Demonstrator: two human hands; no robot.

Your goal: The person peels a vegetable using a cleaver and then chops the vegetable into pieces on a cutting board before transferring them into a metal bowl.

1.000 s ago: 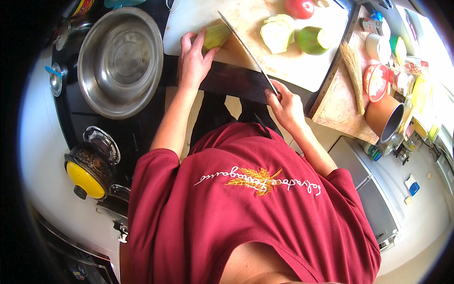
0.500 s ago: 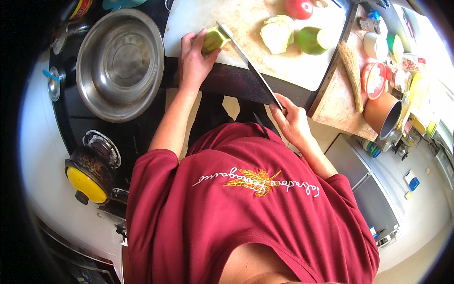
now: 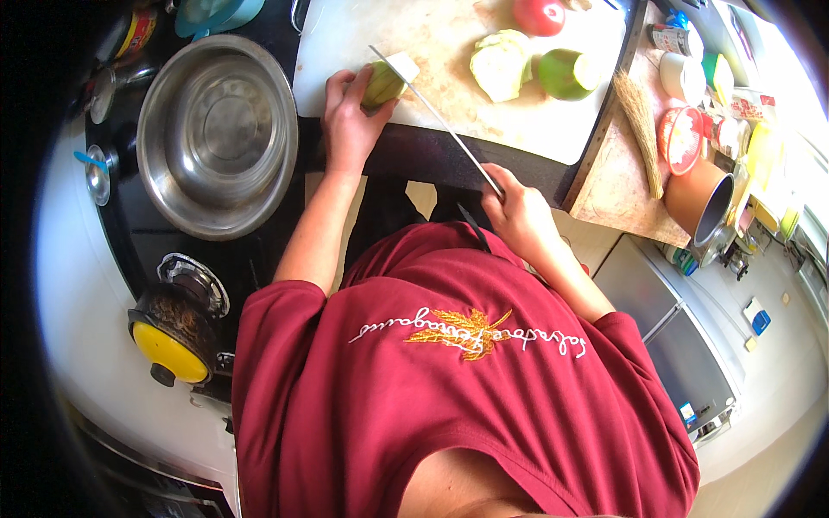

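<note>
At the left of the white cutting board (image 3: 527, 121), my left hand (image 3: 350, 121) is closed around a green vegetable piece (image 3: 382, 86). A pale cut face shows on its upper right side. My right hand (image 3: 524, 216), off the board's near edge, grips a knife (image 3: 453, 134) by its handle. The long blade slants up and left, seen almost edge-on, with its tip above the piece; I cannot tell whether it touches. Farther right lie a pale green leafy chunk (image 3: 501, 65) and a round green vegetable (image 3: 561, 75) with a cut face. A tomato (image 3: 540, 15) sits behind them.
A large steel basin (image 3: 155, 138) stands left of the board. Below it, a dark pot with a yellow lid (image 3: 171, 352) is on the stove. On the right-hand counter are a straw brush (image 3: 637, 129), a red-rimmed bowl (image 3: 682, 138) and a brown pot (image 3: 695, 194).
The knife tip has moved left over the vegetable piece, and my right hand has shifted slightly left. The piece has turned in my left hand, so its pale cut face shows.
</note>
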